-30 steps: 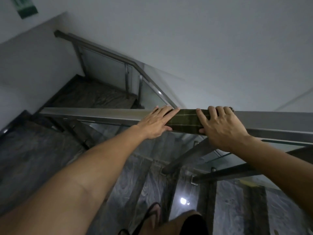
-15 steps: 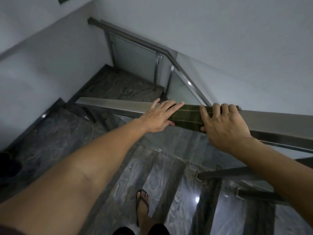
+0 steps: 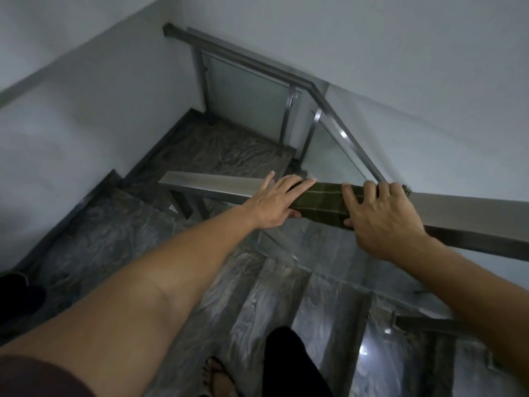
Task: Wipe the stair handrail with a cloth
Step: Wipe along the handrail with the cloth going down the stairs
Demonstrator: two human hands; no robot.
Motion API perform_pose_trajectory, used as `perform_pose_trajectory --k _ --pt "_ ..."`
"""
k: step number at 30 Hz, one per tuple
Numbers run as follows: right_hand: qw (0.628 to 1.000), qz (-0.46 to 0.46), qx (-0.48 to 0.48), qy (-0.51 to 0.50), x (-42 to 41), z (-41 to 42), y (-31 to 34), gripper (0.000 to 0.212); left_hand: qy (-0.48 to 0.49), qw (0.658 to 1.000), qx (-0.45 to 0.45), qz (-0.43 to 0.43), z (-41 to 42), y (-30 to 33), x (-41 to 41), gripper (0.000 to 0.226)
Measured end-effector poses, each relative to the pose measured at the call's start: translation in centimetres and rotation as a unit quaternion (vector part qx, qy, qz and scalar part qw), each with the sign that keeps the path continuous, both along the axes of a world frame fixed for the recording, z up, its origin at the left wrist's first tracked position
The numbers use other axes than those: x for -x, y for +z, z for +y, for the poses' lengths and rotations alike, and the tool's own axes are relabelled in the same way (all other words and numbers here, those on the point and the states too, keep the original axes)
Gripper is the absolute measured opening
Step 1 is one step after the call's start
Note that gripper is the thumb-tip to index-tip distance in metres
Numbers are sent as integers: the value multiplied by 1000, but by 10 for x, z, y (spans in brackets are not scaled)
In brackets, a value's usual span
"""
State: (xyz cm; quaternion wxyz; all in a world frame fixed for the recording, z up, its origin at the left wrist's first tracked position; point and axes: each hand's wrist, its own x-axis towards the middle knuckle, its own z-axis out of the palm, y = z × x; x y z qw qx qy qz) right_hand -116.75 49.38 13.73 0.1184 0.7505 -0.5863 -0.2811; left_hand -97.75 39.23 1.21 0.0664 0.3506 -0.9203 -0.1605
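Note:
A flat metal handrail (image 3: pixel 209 183) crosses the view from centre left to the right edge. A dark green cloth with pale stripes (image 3: pixel 322 204) is draped over it. My left hand (image 3: pixel 279 203) presses flat on the cloth's left end, fingers stretched out, thumb under the rail. My right hand (image 3: pixel 382 217) clamps over the cloth's right end, fingers curled over the rail's far side. A frayed corner of the cloth pokes out beyond my right fingers.
Glossy marble steps (image 3: pixel 274 308) descend below the rail to a dark landing (image 3: pixel 226 150). A second handrail (image 3: pixel 246 60) with glass panels runs along the far wall. My sandalled foot (image 3: pixel 217 379) stands on a step. A dark shape sits at the left edge.
The view has swung down and left, showing more of the steps and landing. Both hands stay on the cloth, which sits nearer the rail's left end than before.

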Motion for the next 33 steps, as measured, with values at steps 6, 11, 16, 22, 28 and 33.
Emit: perform_pose_trajectory --k 6,11,16,22,28,33 --pt "999 29 21 -7 -69 -43 -59 65 7 1000 6 17 -45 -60 -67 80" --pt "999 25 28 -4 -123 -76 -98 66 0 1000 -9 14 -78 -98 -119 81" --pt "999 24 26 -1 -168 -106 -133 66 -13 1000 -3 25 -110 -134 -167 82" --pt "999 39 29 -6 -221 -143 -183 70 -38 999 -11 32 -150 -176 -226 84" --pt "999 31 36 -10 -269 -173 -222 74 -55 998 -14 31 -182 -213 -275 84" --pt "997 36 64 -18 -309 -193 -256 86 -74 996 3 46 -211 -257 -310 86"
